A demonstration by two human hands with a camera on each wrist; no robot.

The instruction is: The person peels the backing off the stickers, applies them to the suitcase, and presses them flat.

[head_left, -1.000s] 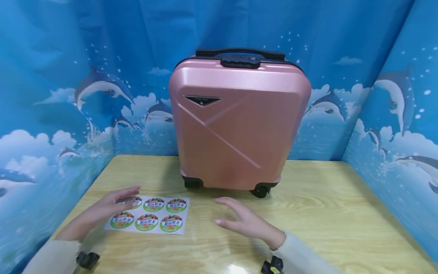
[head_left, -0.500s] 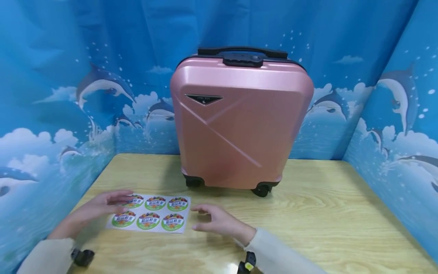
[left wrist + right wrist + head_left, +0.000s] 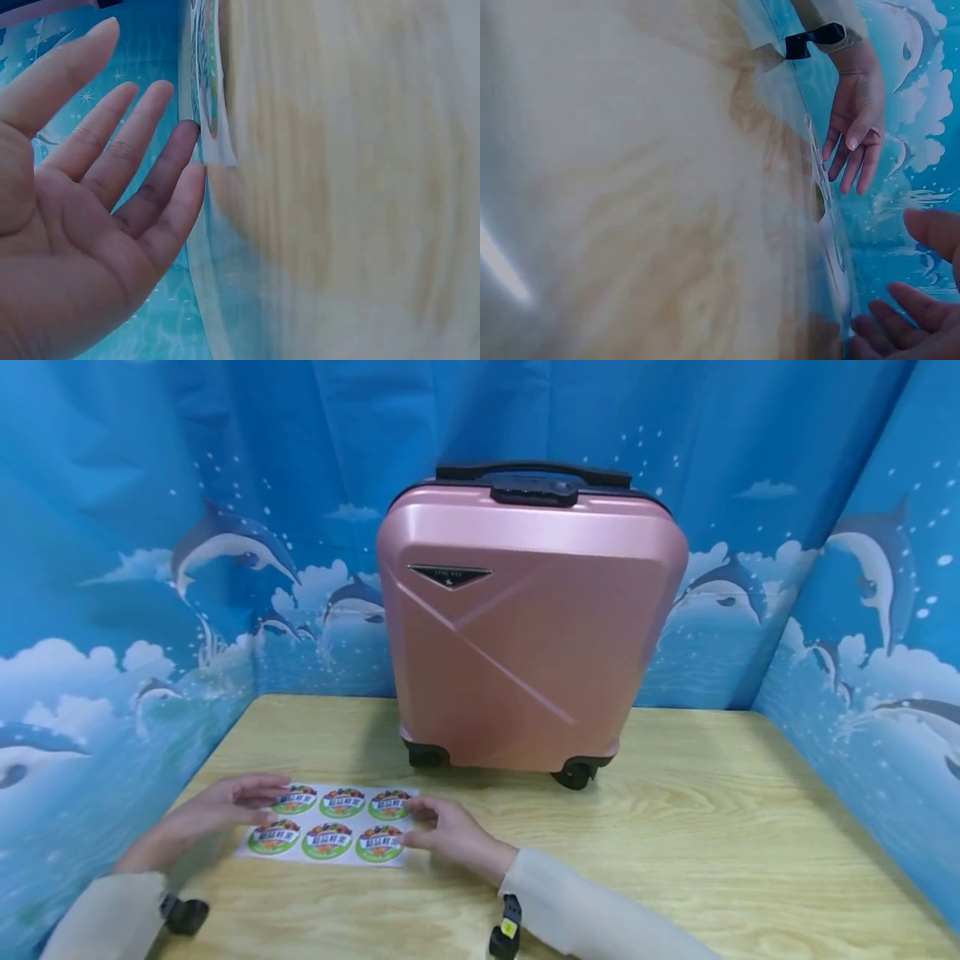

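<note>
On the table's left half lies a white sheet of round stickers (image 3: 327,841), printed with fruit and lettering over green. My left hand (image 3: 225,806) is at the sheet's left end, covering part of an upper sticker. In the left wrist view its fingers (image 3: 124,154) are loosely spread, and nothing lies in the palm. At the opposite end, my right hand (image 3: 453,837) has thumb and fingers apart over the sheet's right edge. The right wrist view shows these fingers (image 3: 911,319) only in part; whether they touch the paper is hard to tell.
A pink suitcase (image 3: 525,643) with a black handle (image 3: 532,471) stands upright on small wheels at the back of the wooden table (image 3: 712,827). Blue dolphin-print curtains (image 3: 315,485) enclose the back and both sides.
My right hand has moved left from bare table to the sheet's right edge. My left hand has shifted slightly left, and the sheet lies about where it was.
</note>
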